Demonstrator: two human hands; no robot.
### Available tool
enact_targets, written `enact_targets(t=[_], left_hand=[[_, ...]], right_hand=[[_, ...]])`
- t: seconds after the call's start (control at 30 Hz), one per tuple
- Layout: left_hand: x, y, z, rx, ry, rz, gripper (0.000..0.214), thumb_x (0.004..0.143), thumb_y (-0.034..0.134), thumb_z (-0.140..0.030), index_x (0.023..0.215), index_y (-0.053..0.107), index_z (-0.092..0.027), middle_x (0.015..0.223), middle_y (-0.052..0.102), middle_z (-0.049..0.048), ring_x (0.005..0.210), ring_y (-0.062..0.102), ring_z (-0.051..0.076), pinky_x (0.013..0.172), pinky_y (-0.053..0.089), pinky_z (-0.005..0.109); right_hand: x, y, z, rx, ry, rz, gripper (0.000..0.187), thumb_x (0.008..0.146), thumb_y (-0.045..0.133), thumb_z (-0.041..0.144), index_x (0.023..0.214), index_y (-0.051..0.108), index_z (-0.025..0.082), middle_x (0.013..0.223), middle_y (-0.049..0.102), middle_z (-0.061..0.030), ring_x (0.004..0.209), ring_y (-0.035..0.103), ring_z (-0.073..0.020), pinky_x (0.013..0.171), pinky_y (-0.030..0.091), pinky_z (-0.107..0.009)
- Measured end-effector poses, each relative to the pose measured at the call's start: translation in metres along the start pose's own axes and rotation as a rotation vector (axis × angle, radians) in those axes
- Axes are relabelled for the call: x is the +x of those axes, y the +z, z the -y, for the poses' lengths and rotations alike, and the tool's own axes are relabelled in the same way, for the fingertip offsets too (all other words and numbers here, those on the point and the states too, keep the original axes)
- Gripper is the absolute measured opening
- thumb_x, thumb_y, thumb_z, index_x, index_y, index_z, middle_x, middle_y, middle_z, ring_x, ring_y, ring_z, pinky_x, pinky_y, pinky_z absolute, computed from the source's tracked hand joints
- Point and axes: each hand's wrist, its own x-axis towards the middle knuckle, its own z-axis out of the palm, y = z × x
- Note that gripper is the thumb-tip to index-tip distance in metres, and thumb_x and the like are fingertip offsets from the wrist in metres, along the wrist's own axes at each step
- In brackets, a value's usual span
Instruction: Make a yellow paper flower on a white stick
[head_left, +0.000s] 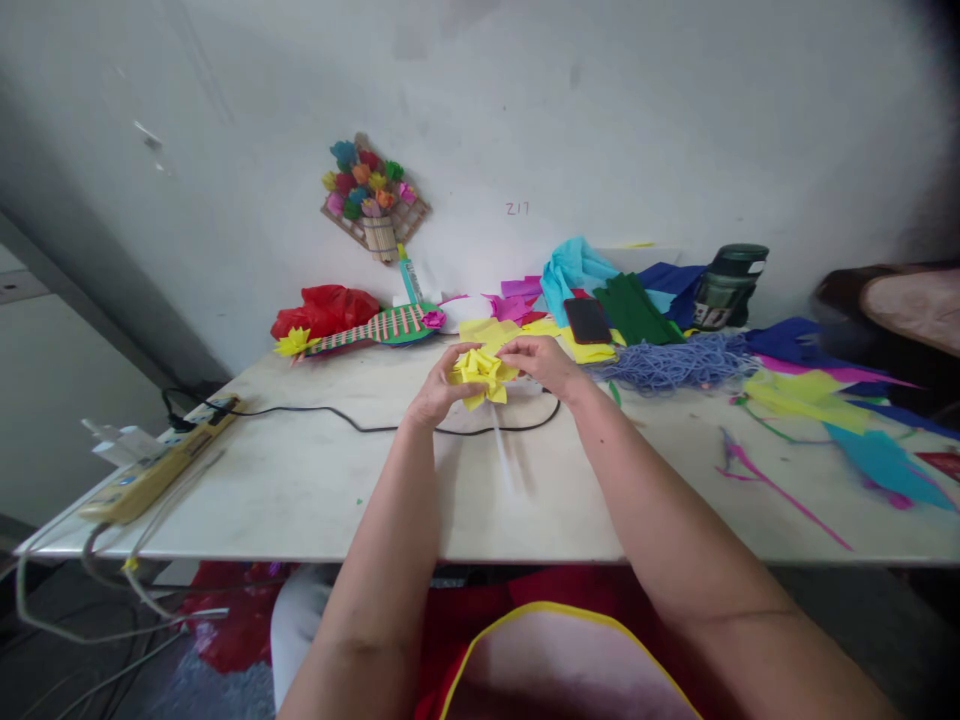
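Observation:
Above the middle of the table, both hands grip a yellow paper flower (pixel 481 372) with folded petals. My left hand (pixel 441 390) is closed on its left side, thumb across the front. My right hand (pixel 541 362) pinches the petals on the right between thumb and fingers. Below the flower a thin whitish stick (pixel 502 452) slants down towards the table; whether it is fixed to the flower I cannot tell. Just behind the hands lie pieces of yellow paper (pixel 487 332).
A black cable (pixel 352 424) runs from a power strip (pixel 161 462) to below the hands. Behind stand a guitar-shaped craft (pixel 375 330), a phone (pixel 587 321) on coloured paper, and a dark bottle (pixel 729 288). Tangled blue-grey string (pixel 675 364) and paper scraps (pixel 817 400) lie right.

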Motion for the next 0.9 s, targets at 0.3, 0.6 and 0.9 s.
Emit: enact_targets(t=[0.3,0.6,0.9], left_hand=[[0.0001,-0.0001,-0.0003,0.005,0.009,0.002,0.063,0.055,0.076,-0.019,0.112,0.051,-0.023,0.094,0.062,0.0017,0.077,0.059,0.015,0.069,0.048,0.027],[-0.0004,0.0001,-0.0008,0.018,0.013,0.001,0.063,0.056,0.075,-0.021,0.113,0.050,-0.023,0.095,0.063,0.0020,0.078,0.060,0.015,0.069,0.048,0.028],[-0.0006,0.0027,-0.0046,0.037,-0.004,-0.008,0.063,0.054,0.076,-0.021,0.112,0.051,-0.022,0.092,0.063,0.0018,0.078,0.059,0.016,0.070,0.048,0.028]], right_hand=[[0.0007,0.0020,0.0004,-0.003,-0.057,-0.018,0.015,0.063,0.062,0.027,0.071,0.068,0.016,0.063,0.062,0.0006,0.059,0.053,-0.0111,0.055,0.042,-0.025],[0.0016,0.0005,-0.0023,0.003,-0.079,-0.011,0.014,0.063,0.063,0.025,0.071,0.069,0.017,0.064,0.064,0.0002,0.059,0.055,-0.0119,0.056,0.045,-0.026],[0.0014,0.0013,-0.0007,-0.091,-0.128,-0.058,0.014,0.064,0.063,0.027,0.070,0.070,0.016,0.066,0.066,-0.0010,0.061,0.056,-0.0124,0.056,0.044,-0.025]])
